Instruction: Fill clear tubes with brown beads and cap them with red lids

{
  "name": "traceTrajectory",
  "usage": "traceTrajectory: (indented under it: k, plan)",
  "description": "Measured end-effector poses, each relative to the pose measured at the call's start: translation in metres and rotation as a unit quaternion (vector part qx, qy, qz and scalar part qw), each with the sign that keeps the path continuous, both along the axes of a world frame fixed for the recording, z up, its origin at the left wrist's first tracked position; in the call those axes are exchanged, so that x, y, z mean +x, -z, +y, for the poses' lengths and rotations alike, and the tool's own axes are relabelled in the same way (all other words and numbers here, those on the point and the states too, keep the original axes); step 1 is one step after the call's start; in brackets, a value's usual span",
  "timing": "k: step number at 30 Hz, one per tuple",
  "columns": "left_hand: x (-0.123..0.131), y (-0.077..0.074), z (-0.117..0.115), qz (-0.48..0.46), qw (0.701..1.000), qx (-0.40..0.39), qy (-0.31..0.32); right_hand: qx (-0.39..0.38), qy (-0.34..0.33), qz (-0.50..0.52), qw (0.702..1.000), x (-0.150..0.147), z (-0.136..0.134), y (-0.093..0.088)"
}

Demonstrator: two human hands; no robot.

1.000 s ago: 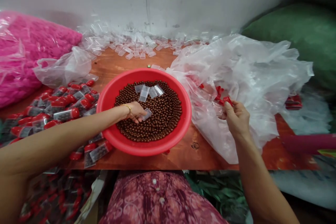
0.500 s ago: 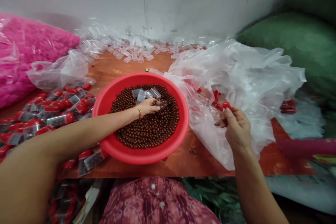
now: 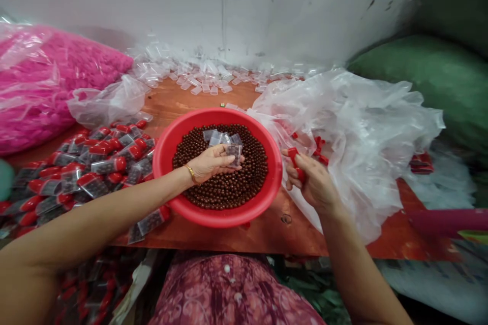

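I see the left hand [image 3: 213, 163], extended from lower left, gripping a clear plastic container [image 3: 234, 152] over the red basin [image 3: 224, 219] mid-frame; right of centre, the right hand [image 3: 315, 179] curls around red caps [image 3: 293, 153].

1 head-worn view; faces forward, down; hands [image 3: 213, 163] near; wall [image 3: 259, 15] beyond

Left hand [image 3: 212, 163]: raised from among the brown balls [image 3: 224, 195] | clear container [image 3: 234, 153] in its fingers: looked empty a second ago, dark balls inside now | right hand [image 3: 314, 183]: moved leftward off the plastic bag [image 3: 354, 137] to beside the bowl's rim [image 3: 276, 172], two red caps [image 3: 293, 153] now visible in it
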State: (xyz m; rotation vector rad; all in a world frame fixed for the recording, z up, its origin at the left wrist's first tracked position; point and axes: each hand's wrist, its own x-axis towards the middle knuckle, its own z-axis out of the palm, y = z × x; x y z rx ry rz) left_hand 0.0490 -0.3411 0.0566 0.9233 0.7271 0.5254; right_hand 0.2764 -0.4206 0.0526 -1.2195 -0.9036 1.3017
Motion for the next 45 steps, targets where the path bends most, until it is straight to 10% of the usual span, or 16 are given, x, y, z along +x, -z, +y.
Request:
traceTrajectory:
  k: [14,30,39,42,45]
  plan:
    - [0.006,-0.001,-0.004,0.044,0.977,0.205,0.041,0.128,-0.033,-0.205,0.97,-0.051,0.025,-0.007]
    - [0.009,0.003,-0.012,0.128,0.919,0.371,0.027,0.327,-0.053,-0.444,0.833,-0.052,0.022,0.001]
    - [0.003,-0.002,-0.015,0.227,0.858,0.457,0.057,0.432,-0.04,-0.626,0.648,-0.055,0.015,0.006]
    - [0.003,-0.005,-0.016,0.282,0.832,0.473,0.07,0.421,-0.064,-0.61,0.669,-0.052,0.014,0.007]
    - [0.007,-0.009,-0.019,0.339,0.788,0.501,0.117,0.38,-0.084,-0.532,0.752,-0.047,0.016,0.004]
